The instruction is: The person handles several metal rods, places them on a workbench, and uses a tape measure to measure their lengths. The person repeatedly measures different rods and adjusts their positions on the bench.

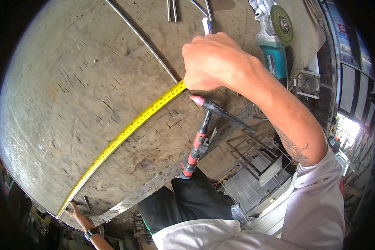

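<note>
My right hand (214,62) is closed in a fist over the upper end of a yellow tape measure (131,128); its case is hidden. A white and blue marker (207,26) sticks out just beyond the knuckles, apparently held in the same fist. The tape's blade runs down left across the metal tabletop (71,104), a thin bright edge alongside it. At its far lower-left end, by the table edge, my left hand (80,216) has its fingertips at the blade. A thin metal rod (143,41) ends against the tape near my right hand.
A welding torch (200,137) with red grip sections lies across the table's near edge, below my right hand. A teal angle grinder (275,52) stands at the right. Short metal rods (172,10) lie at the back. Metal frames (258,166) stand beyond the near edge.
</note>
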A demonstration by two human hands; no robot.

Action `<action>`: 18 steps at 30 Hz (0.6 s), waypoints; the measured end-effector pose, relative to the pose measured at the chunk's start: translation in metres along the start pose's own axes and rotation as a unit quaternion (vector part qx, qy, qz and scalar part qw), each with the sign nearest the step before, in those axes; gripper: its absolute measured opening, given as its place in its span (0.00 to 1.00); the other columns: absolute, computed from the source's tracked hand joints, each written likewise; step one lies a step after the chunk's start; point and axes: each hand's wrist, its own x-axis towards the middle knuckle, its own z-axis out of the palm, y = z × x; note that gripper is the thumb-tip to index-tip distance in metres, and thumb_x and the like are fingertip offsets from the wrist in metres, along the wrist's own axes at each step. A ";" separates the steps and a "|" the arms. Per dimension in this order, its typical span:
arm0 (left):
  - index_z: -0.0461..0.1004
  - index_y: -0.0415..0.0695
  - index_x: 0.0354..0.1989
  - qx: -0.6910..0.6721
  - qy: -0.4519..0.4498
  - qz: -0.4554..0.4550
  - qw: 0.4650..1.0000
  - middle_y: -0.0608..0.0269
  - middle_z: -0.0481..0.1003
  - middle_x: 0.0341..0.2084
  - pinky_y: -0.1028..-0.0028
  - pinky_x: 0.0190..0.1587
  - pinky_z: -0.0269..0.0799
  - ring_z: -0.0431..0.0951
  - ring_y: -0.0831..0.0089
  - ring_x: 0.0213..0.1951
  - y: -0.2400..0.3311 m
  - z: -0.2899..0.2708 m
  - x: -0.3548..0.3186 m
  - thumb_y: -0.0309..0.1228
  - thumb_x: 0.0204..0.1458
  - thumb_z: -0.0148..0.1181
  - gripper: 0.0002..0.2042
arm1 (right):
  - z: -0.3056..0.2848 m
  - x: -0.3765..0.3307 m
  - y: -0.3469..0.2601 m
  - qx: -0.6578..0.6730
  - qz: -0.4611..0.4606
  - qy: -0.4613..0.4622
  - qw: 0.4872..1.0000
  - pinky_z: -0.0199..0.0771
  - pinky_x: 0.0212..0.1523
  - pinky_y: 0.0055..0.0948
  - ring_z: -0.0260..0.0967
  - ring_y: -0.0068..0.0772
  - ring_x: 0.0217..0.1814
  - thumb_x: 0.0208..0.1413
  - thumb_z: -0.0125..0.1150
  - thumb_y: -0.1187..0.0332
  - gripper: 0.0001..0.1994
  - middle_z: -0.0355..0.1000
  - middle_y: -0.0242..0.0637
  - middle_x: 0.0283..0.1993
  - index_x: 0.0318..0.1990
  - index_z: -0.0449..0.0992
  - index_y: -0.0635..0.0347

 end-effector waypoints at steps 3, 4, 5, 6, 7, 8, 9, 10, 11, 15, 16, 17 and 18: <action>0.28 0.47 0.78 0.010 0.000 0.000 1.000 0.58 0.25 0.78 0.47 0.75 0.35 0.32 0.57 0.78 -0.011 -0.003 0.009 0.66 0.52 0.60 0.59 | 0.012 0.003 0.008 0.028 -0.030 0.071 0.997 0.81 0.40 0.43 0.81 0.55 0.36 0.37 0.64 0.64 0.14 0.79 0.55 0.30 0.28 0.84 0.67; 0.28 0.47 0.78 0.008 0.010 0.009 1.000 0.58 0.25 0.78 0.47 0.75 0.35 0.32 0.57 0.78 -0.016 -0.001 0.011 0.66 0.51 0.60 0.59 | 0.011 0.002 0.008 0.031 -0.033 0.069 0.997 0.81 0.40 0.43 0.81 0.56 0.36 0.38 0.64 0.64 0.14 0.79 0.56 0.30 0.27 0.84 0.68; 0.29 0.48 0.78 0.005 0.020 0.017 1.000 0.59 0.25 0.78 0.46 0.75 0.35 0.32 0.57 0.78 -0.020 -0.001 0.014 0.67 0.51 0.60 0.59 | 0.009 0.001 0.008 0.035 -0.037 0.067 0.996 0.81 0.40 0.44 0.81 0.56 0.36 0.38 0.64 0.64 0.14 0.79 0.56 0.30 0.27 0.83 0.68; 0.29 0.48 0.79 0.003 0.028 0.024 0.999 0.59 0.25 0.78 0.46 0.75 0.36 0.32 0.57 0.78 -0.020 0.003 0.015 0.67 0.51 0.60 0.59 | 0.008 0.001 0.009 0.038 -0.039 0.064 0.996 0.81 0.40 0.44 0.81 0.56 0.36 0.38 0.64 0.63 0.14 0.79 0.56 0.30 0.27 0.83 0.68; 0.29 0.49 0.79 -0.004 0.029 0.009 1.000 0.59 0.25 0.79 0.46 0.75 0.36 0.32 0.57 0.78 -0.003 0.012 -0.001 0.68 0.51 0.59 0.59 | 0.009 0.002 0.010 0.036 -0.036 0.066 0.997 0.81 0.40 0.44 0.80 0.56 0.36 0.38 0.65 0.63 0.14 0.79 0.56 0.30 0.26 0.83 0.68; 0.29 0.47 0.78 -0.010 0.024 0.014 1.000 0.56 0.25 0.78 0.48 0.75 0.34 0.31 0.57 0.78 0.006 0.017 -0.007 0.67 0.52 0.58 0.58 | 0.012 0.004 0.011 0.034 -0.033 0.067 0.997 0.81 0.40 0.44 0.80 0.57 0.35 0.38 0.65 0.62 0.15 0.79 0.57 0.30 0.26 0.83 0.69; 0.29 0.45 0.78 -0.016 0.026 0.016 0.999 0.54 0.25 0.78 0.49 0.76 0.33 0.30 0.56 0.78 0.011 0.017 -0.014 0.67 0.53 0.57 0.58 | 0.012 0.007 0.011 0.032 -0.036 0.071 0.996 0.81 0.40 0.44 0.80 0.57 0.35 0.38 0.65 0.62 0.15 0.79 0.57 0.29 0.25 0.83 0.69; 0.29 0.44 0.78 -0.022 0.027 0.018 0.999 0.51 0.24 0.78 0.51 0.76 0.32 0.29 0.56 0.78 0.012 0.017 -0.018 0.67 0.54 0.56 0.58 | 0.010 0.007 0.011 0.026 -0.040 0.065 0.997 0.81 0.39 0.45 0.80 0.57 0.35 0.38 0.65 0.61 0.15 0.78 0.57 0.29 0.25 0.82 0.69; 0.29 0.43 0.78 -0.008 0.034 0.025 0.999 0.50 0.26 0.78 0.51 0.76 0.32 0.29 0.56 0.78 0.007 0.016 -0.016 0.67 0.54 0.57 0.58 | 0.008 0.006 0.012 0.019 -0.045 0.061 0.997 0.81 0.39 0.45 0.80 0.58 0.35 0.39 0.65 0.61 0.15 0.78 0.57 0.29 0.25 0.82 0.69; 0.34 0.39 0.77 -0.032 0.032 0.046 0.998 0.48 0.32 0.78 0.52 0.76 0.34 0.34 0.55 0.78 -0.021 0.019 0.008 0.64 0.52 0.61 0.58 | 0.016 0.010 0.012 0.012 -0.008 0.065 0.998 0.81 0.39 0.47 0.80 0.59 0.36 0.42 0.66 0.59 0.17 0.78 0.57 0.29 0.25 0.81 0.68; 0.36 0.38 0.77 -0.015 0.050 0.064 0.997 0.47 0.33 0.78 0.52 0.76 0.34 0.35 0.54 0.78 -0.039 0.016 0.018 0.63 0.51 0.63 0.58 | 0.018 0.011 0.012 0.015 -0.020 0.074 0.997 0.80 0.39 0.48 0.79 0.59 0.37 0.45 0.68 0.56 0.19 0.78 0.57 0.30 0.25 0.81 0.68; 0.38 0.38 0.77 0.001 0.068 0.082 0.994 0.47 0.34 0.78 0.52 0.76 0.34 0.37 0.54 0.78 -0.055 0.014 0.027 0.61 0.51 0.65 0.58 | 0.027 0.011 0.015 0.003 -0.027 0.114 0.993 0.79 0.39 0.49 0.79 0.58 0.38 0.46 0.70 0.53 0.20 0.78 0.56 0.31 0.25 0.81 0.68; 0.39 0.41 0.78 0.045 0.085 0.089 0.991 0.48 0.33 0.78 0.52 0.76 0.32 0.35 0.54 0.78 -0.064 0.013 0.034 0.62 0.51 0.65 0.57 | 0.025 0.009 0.013 0.005 -0.037 0.110 0.993 0.79 0.39 0.50 0.79 0.58 0.38 0.45 0.70 0.53 0.20 0.78 0.57 0.30 0.25 0.81 0.67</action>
